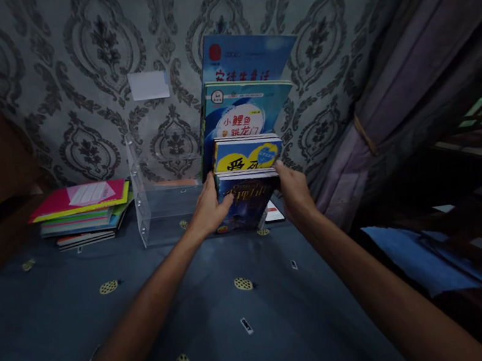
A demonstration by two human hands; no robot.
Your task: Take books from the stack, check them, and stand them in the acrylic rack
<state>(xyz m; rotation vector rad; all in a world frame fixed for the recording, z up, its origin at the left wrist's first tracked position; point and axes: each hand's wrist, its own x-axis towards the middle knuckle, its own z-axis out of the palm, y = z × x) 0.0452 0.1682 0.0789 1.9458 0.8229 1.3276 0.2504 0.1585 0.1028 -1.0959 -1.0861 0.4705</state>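
Both my hands grip a dark blue book [245, 201] by its sides, at the front of an upright row of books. My left hand [210, 209] is closed on its left edge, thumb across the cover; my right hand [294, 191] is closed on its upper right edge. Just behind stands a yellow and blue book [243, 156], then a taller teal book [256, 106] and a blue book [249, 54] at the back. A clear plastic rack [140, 204] extends to the left of the row. Its right end is hidden behind the books.
A pile of books and papers [85, 211] topped in pink lies left of the rack. Behind is a patterned wall [104, 36] with a white card [149, 85]. A purple curtain [360, 91] hangs at right. Dark cloth with pineapple prints [199, 312] covers the table.
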